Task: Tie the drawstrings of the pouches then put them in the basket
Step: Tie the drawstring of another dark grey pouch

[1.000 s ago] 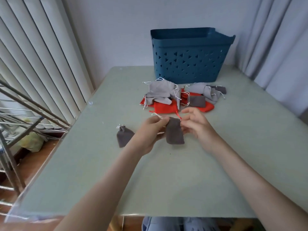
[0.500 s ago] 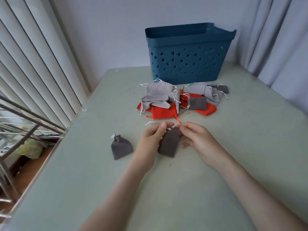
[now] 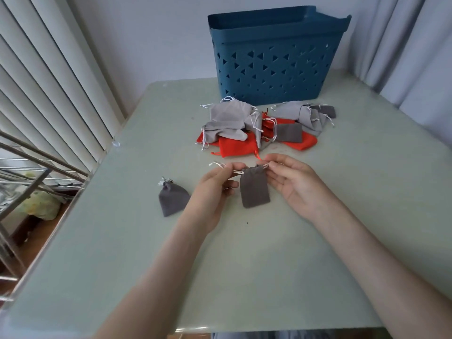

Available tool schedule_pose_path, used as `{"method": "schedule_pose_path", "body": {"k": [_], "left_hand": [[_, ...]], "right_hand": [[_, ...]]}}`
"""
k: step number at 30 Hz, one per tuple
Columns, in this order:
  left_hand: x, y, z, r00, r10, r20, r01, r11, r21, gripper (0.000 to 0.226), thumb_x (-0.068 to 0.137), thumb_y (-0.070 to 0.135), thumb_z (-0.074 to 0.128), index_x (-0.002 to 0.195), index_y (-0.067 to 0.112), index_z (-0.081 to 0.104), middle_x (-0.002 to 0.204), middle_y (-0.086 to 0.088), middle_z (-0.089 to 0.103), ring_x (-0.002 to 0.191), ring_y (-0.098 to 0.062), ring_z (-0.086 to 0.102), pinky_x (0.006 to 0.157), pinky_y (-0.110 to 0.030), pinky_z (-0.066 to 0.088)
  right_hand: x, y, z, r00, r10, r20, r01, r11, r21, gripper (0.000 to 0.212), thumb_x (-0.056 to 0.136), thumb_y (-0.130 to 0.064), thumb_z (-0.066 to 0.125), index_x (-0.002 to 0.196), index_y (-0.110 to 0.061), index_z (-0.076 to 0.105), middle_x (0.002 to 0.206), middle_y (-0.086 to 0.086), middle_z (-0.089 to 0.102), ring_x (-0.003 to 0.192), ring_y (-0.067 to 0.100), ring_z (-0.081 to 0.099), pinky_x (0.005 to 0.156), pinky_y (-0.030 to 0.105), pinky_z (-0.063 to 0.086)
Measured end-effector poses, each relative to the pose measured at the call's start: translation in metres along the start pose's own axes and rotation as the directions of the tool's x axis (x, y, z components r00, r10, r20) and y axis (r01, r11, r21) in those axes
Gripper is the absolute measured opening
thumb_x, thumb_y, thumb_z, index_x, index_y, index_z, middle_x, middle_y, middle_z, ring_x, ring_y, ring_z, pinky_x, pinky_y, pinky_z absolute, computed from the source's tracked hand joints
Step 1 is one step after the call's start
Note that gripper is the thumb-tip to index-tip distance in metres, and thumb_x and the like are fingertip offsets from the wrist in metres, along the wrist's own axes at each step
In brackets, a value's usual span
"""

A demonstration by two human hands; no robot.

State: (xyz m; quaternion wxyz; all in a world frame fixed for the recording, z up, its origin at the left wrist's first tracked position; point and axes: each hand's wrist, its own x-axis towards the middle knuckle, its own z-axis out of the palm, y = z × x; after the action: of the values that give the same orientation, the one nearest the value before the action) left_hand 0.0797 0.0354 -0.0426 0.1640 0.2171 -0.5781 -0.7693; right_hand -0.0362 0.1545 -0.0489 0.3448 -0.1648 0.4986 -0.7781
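Observation:
A dark grey pouch (image 3: 254,188) hangs between my hands above the table, its mouth gathered. My left hand (image 3: 215,189) pinches the white drawstring on the pouch's left side. My right hand (image 3: 291,182) pinches the string at the pouch's right top corner. Another dark grey pouch (image 3: 172,199) with its strings tied lies on the table to the left. A pile of pouches (image 3: 259,128), light grey, orange and dark grey, lies beyond my hands. Behind the pile stands the blue basket (image 3: 274,59), its inside hidden.
The pale green table (image 3: 244,265) has its left edge close to white vertical blinds (image 3: 49,81) and a metal rack (image 3: 29,172). Curtains (image 3: 411,45) hang at the right. The near table edge runs just below my forearms.
My hands have drawn apart, pulling the strings sideways, and the pouch mouth has gathered. The pouch now hangs straighter. The camera has come closer to the table.

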Motion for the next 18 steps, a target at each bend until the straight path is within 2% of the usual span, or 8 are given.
{"method": "schedule_pose_path", "body": {"k": [3, 7, 12, 16, 18], "left_hand": [[-0.0004, -0.0020, -0.0002, 1.000, 0.009, -0.001, -0.009, 1.000, 0.014, 0.027, 0.100, 0.020, 0.041, 0.091, 0.016, 0.066, 0.086, 0.012, 0.067, 0.066, -0.008, 0.047, 0.063, -0.019, 0.038], [0.0003, -0.0024, -0.0003, 0.998, 0.058, -0.001, -0.057, 0.997, -0.050, 0.027, 0.100, 0.026, 0.041, 0.089, 0.019, 0.065, 0.094, 0.007, 0.065, 0.065, -0.008, 0.046, 0.065, -0.022, 0.035], [0.0002, -0.0051, 0.0016, 0.998, 0.047, 0.032, -0.043, 0.994, -0.101, 0.027, 0.098, 0.029, 0.042, 0.089, 0.018, 0.065, 0.093, 0.002, 0.062, 0.063, -0.009, 0.044, 0.060, -0.018, 0.036], [0.0000, -0.0032, 0.0028, 1.000, -0.028, -0.005, 0.026, 0.981, -0.191, 0.029, 0.100, 0.027, 0.041, 0.086, 0.018, 0.065, 0.083, 0.006, 0.063, 0.058, -0.006, 0.043, 0.056, -0.013, 0.040], [0.0010, -0.0010, 0.0015, 0.998, -0.067, 0.001, 0.064, 0.937, -0.343, 0.031, 0.100, 0.027, 0.039, 0.082, 0.017, 0.061, 0.079, 0.005, 0.067, 0.053, -0.005, 0.043, 0.052, -0.013, 0.041]], "right_hand": [[0.0004, 0.0007, 0.0007, 0.999, -0.025, -0.035, 0.026, 0.999, 0.023, 0.020, 0.091, 0.007, 0.048, 0.091, -0.009, 0.059, 0.078, 0.005, 0.073, 0.074, 0.014, 0.069, 0.074, 0.021, 0.055], [0.0028, 0.0012, 0.0010, 0.996, 0.018, -0.083, -0.011, 0.997, 0.078, 0.018, 0.088, 0.006, 0.052, 0.093, -0.011, 0.057, 0.074, 0.004, 0.070, 0.072, 0.015, 0.068, 0.074, 0.025, 0.055], [0.0012, 0.0002, 0.0043, 0.998, 0.055, 0.015, -0.057, 0.985, 0.164, 0.013, 0.085, -0.001, 0.053, 0.094, -0.007, 0.061, 0.066, 0.001, 0.066, 0.066, 0.011, 0.064, 0.069, 0.020, 0.053], [0.0006, 0.0015, 0.0049, 0.996, 0.055, 0.067, -0.068, 0.976, 0.205, 0.011, 0.076, -0.016, 0.056, 0.080, -0.011, 0.064, 0.072, 0.002, 0.068, 0.069, 0.013, 0.065, 0.068, 0.023, 0.054], [0.0010, 0.0005, 0.0041, 0.993, 0.034, 0.112, -0.059, 0.971, 0.234, 0.017, 0.078, -0.019, 0.054, 0.069, -0.018, 0.069, 0.083, 0.002, 0.072, 0.078, 0.013, 0.068, 0.071, 0.024, 0.056]]}}
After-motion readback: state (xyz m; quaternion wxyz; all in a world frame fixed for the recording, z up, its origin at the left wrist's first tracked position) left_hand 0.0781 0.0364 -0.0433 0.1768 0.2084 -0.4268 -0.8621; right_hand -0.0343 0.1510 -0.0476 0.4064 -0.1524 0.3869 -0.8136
